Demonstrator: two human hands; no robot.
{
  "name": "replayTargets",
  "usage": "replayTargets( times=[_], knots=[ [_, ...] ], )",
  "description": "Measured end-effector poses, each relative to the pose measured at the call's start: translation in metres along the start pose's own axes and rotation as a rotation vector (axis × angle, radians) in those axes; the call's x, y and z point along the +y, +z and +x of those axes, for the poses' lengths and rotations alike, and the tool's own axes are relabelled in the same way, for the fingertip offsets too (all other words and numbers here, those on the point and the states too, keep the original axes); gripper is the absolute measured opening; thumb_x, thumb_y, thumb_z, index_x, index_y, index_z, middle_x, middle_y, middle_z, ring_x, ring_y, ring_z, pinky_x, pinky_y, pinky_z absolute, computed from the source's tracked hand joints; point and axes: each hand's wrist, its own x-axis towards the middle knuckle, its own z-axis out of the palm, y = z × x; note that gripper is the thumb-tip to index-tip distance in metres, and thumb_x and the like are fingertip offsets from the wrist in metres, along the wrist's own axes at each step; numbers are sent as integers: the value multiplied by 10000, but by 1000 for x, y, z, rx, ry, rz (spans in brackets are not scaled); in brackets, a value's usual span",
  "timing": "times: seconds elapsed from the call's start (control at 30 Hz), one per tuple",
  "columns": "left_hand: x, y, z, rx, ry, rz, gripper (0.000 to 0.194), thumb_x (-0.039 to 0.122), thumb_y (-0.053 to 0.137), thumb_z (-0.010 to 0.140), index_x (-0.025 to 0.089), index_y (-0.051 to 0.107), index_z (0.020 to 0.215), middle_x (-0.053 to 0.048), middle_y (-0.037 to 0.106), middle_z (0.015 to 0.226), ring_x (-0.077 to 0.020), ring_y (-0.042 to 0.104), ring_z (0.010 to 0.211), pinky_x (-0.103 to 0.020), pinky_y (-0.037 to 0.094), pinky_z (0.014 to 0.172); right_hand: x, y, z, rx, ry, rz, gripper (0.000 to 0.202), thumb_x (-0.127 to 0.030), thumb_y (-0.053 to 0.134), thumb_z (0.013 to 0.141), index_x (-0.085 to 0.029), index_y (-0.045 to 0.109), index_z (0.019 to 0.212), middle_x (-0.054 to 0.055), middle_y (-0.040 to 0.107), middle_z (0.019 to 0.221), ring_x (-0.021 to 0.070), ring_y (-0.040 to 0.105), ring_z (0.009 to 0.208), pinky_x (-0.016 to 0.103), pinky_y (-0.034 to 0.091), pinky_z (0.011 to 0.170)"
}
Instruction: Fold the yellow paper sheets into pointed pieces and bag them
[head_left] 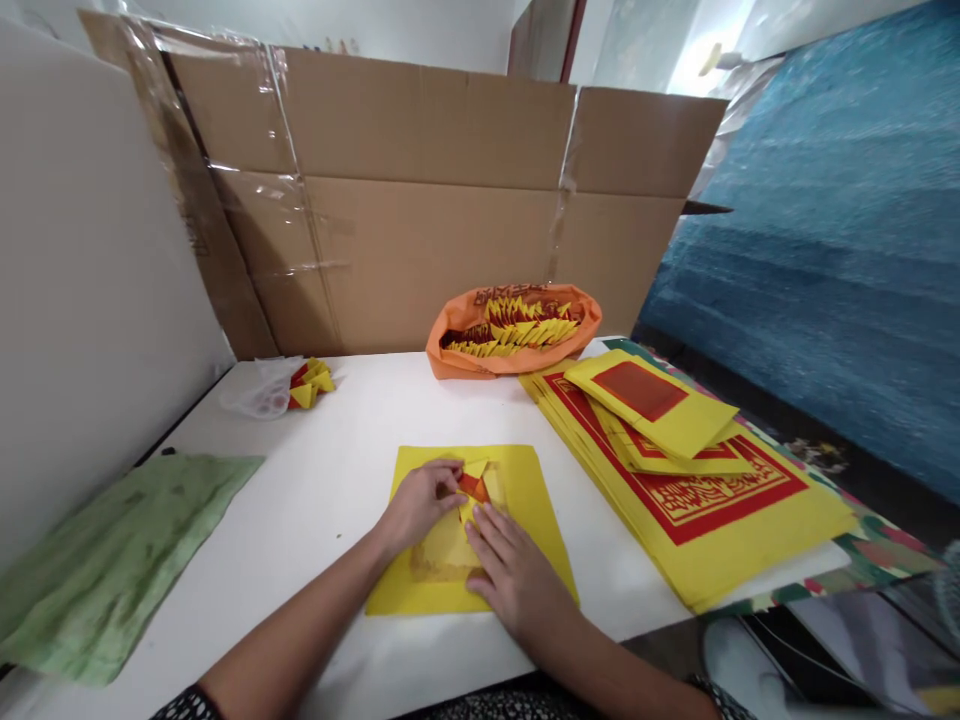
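A small folded piece of yellow and red paper (474, 486) lies on a larger yellow sheet (540, 555) in front of me. My left hand (426, 498) pinches the folded paper's left edge between thumb and fingers. Flat over its lower right part rests my right hand (514, 570), with fingers stretched out and the thumb apart. The lower end of the folded piece is partly hidden under those fingers. A paler square patch shows on the middle of the yellow sheet beneath both hands.
An orange bag (487, 365) full of folded yellow and red papers stands behind. Printed yellow sheets (675, 500) are stacked at right. At left are a plastic bag (262, 390) with folded pieces (311, 383) and a green cloth (127, 550). A cardboard screen (435, 220) closes off the back.
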Motion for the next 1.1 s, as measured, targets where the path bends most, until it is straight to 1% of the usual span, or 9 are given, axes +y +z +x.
replayTargets(
  times=[0.17,0.47,0.6,0.7,0.8,0.87,1.0,1.03,1.1],
  knots=[
    [5,-2,1,-26,-13,4,143,254,678,753,184,617,643,-109,623,1255,-271,615,1111,-415,460,982,-11,6,-11,-30,77,-24,682,-304,679,847,-89,409,1435,191,362,1498,332,298,1405,515,404,1093],
    [-2,-3,6,-46,10,-14,138,272,705,737,187,646,644,-106,644,1199,-275,585,1157,-406,454,989,-17,4,-9,-18,136,-35,608,-298,636,867,-117,449,1417,156,378,1496,313,311,1403,498,367,1119],
    [-4,-1,5,-50,3,-34,120,228,698,735,179,645,640,-111,640,1201,-278,597,1133,-418,455,987,-17,2,-8,-30,165,-47,589,-346,644,862,-171,483,1401,131,401,1486,335,337,1388,528,383,1094],
    [-4,1,4,7,49,-24,53,176,718,696,193,668,696,-100,632,1217,-306,568,1160,-456,424,1009,-18,2,-8,-32,195,-72,612,-392,686,830,-219,505,1388,115,400,1489,375,329,1383,566,388,1070],
    [-7,1,8,73,100,-9,315,127,751,623,226,716,920,-94,657,1149,-335,552,1126,-498,378,1028,-17,3,-8,-44,199,-86,642,-428,717,801,-237,515,1380,114,401,1489,390,356,1365,571,397,1057],
    [-9,1,12,76,102,3,444,111,754,595,236,715,1019,-89,682,1030,-329,574,1032,-482,401,985,-15,2,-8,-68,197,-83,645,-450,724,791,-248,526,1371,118,412,1482,391,372,1356,570,402,1051],
    [-5,-1,16,61,91,-58,517,132,758,576,220,694,1082,-43,673,901,-249,589,854,-351,461,819,-10,-8,-2,-138,206,-23,641,-467,727,782,-263,533,1357,146,419,1476,397,418,1325,589,426,1009],
    [-2,-2,15,42,67,-96,485,157,751,599,207,689,1078,-19,657,821,-213,580,768,-311,460,740,-8,-12,1,-139,217,-2,645,-439,724,792,-254,511,1372,153,413,1480,391,436,1313,592,430,1002],
    [6,-3,12,-6,-4,-173,287,226,722,677,174,702,959,24,581,650,-149,515,603,-252,405,596,-4,-21,10,-97,253,49,662,-341,712,813,-224,446,1408,165,403,1486,365,460,1299,582,427,1006]
  ],
)
